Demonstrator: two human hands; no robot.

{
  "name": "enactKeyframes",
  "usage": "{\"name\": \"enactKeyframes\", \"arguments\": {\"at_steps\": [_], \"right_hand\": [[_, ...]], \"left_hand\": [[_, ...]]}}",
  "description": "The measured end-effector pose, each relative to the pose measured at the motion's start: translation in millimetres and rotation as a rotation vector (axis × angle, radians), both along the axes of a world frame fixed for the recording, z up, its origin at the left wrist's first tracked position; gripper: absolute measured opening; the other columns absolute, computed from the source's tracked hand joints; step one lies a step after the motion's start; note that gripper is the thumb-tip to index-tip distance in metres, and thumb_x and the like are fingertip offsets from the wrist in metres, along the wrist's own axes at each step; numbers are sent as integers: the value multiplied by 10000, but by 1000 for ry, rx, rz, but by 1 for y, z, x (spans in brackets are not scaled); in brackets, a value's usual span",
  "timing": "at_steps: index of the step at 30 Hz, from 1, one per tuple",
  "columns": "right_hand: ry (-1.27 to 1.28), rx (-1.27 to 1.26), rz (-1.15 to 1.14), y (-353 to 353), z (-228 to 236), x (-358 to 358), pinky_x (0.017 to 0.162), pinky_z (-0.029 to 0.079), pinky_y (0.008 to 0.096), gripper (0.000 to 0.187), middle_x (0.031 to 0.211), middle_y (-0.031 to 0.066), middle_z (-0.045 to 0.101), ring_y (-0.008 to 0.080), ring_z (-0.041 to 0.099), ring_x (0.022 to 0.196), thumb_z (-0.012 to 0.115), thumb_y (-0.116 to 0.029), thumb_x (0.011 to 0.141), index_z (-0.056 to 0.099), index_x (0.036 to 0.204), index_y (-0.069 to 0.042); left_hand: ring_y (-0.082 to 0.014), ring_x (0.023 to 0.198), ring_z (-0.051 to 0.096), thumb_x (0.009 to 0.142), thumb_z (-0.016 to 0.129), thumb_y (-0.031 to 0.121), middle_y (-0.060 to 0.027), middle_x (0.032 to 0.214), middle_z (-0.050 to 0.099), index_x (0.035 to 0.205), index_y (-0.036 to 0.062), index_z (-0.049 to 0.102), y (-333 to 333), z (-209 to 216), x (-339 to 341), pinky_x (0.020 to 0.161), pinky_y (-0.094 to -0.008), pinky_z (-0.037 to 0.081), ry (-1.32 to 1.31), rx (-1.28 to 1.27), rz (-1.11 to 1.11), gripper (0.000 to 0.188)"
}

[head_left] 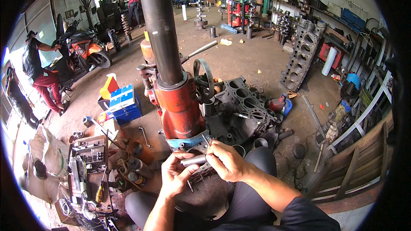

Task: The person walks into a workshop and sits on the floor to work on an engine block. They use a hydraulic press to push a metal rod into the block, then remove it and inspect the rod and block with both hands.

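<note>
Workshop: engine repair, shown by parts and tools around the red machine point(180, 113)
Engine block point(303, 54): stands right of the red machine
Crankshaft point(200, 16): upright, beyond it
Motorbike point(91, 50): left of it, farther back
Wrench point(144, 136): on the floor, just left

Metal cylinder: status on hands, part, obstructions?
Left hand gripping metal cylinder. Right hand at its right end, grip unclear. Red machine standing just beyond both hands.

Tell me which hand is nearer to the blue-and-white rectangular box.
Left. The blue-and-white box sits ahead and leftward of the left hand, which holds a grey metal cylinder; the right hand is farther right, beyond the left one.
</note>
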State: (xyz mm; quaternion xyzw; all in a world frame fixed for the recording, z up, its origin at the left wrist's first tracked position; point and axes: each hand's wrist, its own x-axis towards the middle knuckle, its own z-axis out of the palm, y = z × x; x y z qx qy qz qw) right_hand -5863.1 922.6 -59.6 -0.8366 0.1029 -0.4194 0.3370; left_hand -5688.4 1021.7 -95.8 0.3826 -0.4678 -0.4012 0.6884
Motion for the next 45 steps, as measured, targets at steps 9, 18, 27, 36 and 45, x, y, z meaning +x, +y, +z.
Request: {"name": "enactKeyframes", "arguments": {"at_steps": [9, 18, 27, 36, 45], "right_hand": [[-16, 697, 174, 11, -24, -1, 555, 319, 249, 183, 750, -22, 392, 58, 380, 643, 471, -182, 1032, 487, 893, -64], [-142, 1103, 132, 17, -45, 13, 536, 312, 224, 414, 670, -39, 411, 56, 383, 574, 466, -401, 1049, 467, 770, -95], [728, 396, -882, -7, -120, -2, 889, 505, 471, 567, 1072, 237, 622, 405, 627, 1042, 810, -395, 757, 605, 1086, 20], [822, 318, -821, -8, -158, 3, 822, 510, 493, 433, 1029, 243, 614, 424, 640, 967, 764, -329, 819, 614, 977, 46], [48, 532, -685, -1, -114, -17, 545, 478, 279, 218, 728, 47, 588, 112, 567, 591, 733, -144, 881, 573, 875, 3]], "left_hand": [[-147, 957, 638, 773, 824, 6, -75, 1029, 652, 1085, -7, 651, -2, -6, 5, 869, -294, 523, -30, 17, 4, 357], [-183, 936, 652, 834, 764, 50, -97, 1026, 669, 1146, -43, 623, -18, -23, 1, 873, -332, 538, 374, 4, -79, 355], [-52, 791, 548, 961, 676, 203, 6, 898, 666, 1142, -19, 681, -41, -56, 13, 725, -223, 452, 27, 418, 206, 286], [-55, 666, 425, 962, 660, 298, 54, 751, 553, 965, -53, 689, -54, -87, -1, 598, -248, 342, -165, 562, 252, 352], [-81, 818, 578, 939, 689, 248, -50, 915, 704, 1083, -76, 690, -37, -51, 19, 753, -243, 467, -123, 558, 250, 354]]}}
